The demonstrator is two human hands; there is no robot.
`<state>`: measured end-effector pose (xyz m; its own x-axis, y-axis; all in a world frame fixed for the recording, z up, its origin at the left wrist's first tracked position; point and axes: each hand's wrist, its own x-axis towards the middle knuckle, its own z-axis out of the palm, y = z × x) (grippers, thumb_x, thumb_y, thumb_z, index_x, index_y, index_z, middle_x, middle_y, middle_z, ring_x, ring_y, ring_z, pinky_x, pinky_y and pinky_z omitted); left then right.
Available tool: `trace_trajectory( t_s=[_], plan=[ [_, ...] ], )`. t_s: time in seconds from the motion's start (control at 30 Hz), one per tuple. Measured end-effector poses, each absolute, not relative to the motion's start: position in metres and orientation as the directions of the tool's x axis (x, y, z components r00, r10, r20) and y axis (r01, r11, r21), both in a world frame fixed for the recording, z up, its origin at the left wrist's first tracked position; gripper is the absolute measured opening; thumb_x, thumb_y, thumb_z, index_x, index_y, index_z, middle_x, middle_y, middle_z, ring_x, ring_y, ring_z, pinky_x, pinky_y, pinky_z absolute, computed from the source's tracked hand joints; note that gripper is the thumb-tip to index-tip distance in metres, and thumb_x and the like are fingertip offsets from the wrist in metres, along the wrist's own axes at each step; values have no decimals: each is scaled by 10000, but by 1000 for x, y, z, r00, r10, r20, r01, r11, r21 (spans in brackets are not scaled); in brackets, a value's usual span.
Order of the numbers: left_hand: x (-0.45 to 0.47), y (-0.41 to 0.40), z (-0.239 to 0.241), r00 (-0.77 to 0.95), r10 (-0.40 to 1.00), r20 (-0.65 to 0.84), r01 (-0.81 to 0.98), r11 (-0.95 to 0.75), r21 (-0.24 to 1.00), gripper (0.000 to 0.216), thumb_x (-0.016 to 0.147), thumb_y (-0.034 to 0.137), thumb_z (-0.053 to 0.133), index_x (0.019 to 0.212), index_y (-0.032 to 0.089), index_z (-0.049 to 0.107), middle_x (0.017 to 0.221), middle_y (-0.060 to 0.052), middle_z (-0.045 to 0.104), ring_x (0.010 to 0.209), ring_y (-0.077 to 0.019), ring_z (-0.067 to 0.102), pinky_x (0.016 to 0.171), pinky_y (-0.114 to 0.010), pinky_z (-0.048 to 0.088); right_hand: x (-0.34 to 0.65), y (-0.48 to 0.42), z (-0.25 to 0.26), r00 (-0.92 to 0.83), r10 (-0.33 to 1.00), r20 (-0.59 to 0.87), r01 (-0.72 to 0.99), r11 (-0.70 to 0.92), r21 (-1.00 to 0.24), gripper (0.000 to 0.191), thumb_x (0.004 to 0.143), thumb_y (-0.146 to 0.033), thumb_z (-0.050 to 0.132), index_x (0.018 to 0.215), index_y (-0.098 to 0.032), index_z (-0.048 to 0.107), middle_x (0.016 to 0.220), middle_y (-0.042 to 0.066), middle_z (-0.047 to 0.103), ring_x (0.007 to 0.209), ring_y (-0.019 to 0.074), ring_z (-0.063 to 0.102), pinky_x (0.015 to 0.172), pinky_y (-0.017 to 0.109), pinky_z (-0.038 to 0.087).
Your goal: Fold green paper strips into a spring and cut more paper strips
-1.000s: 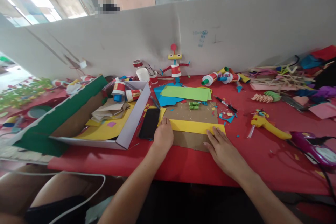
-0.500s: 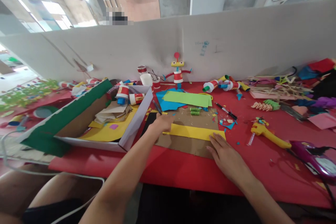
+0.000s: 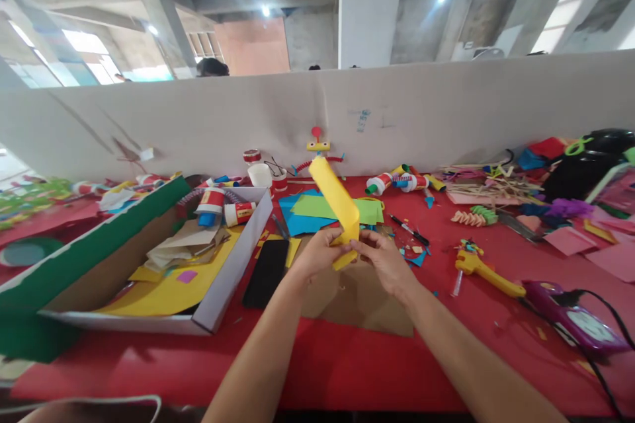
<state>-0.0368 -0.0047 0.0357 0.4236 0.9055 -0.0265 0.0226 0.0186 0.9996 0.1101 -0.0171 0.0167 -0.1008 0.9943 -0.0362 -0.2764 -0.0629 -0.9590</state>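
One yellow strip (image 3: 336, 193) — partly hiding the toy robot (image 3: 318, 146).

In front of the pale partition (image 3: 421, 119) lies the red counter (image 3: 347, 370); above the partition show a pillar (image 3: 371, 23), lit lamps (image 3: 266, 10) and, towards its ends, bright windows (image 3: 85, 41).

That strip of yellow paper (image 3: 333, 190) is held up near the middle of the frame — long, narrow, plain, slanting toward the upper left. Lower down it bends, its short end pointing lower left — curled or creased, I can't quite tell.
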Motion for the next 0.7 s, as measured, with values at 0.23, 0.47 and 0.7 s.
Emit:
trace_trajectory(
  t_s=[0.23,0.47,0.7],
  plan=[
    [-47,-1,20,484,866,-123,-4,142,990,295,615,279,714,852,120,639,768,-55,656,646,-135,592,624,-244,446,116,-12,-1,-192,978,-88,-602,-188,-776,330,549,-186,782,856,-216,664,818,-24,670,664,87,581,567,192,442],
    [-54,-2,25,305,939,-159,127,125,984,281,564,233,716,813,141,622,725,-12,632,625,-123,568,559,-216,402,130,-7,7,138,990,13,-528,84,-845,206,596,-219,763,779,-231,669,791,-43,680,649,76,583,572,185,444],
    [-63,4,25,49,998,-38,38,36,999,317,566,205,691,850,163,556,676,21,592,587,-117,565,551,-220,418,148,2,9,332,942,-42,-482,132,-866,203,591,-301,761,696,-177,639,642,-27,652,579,86,602,450,170,396]
  ],
)
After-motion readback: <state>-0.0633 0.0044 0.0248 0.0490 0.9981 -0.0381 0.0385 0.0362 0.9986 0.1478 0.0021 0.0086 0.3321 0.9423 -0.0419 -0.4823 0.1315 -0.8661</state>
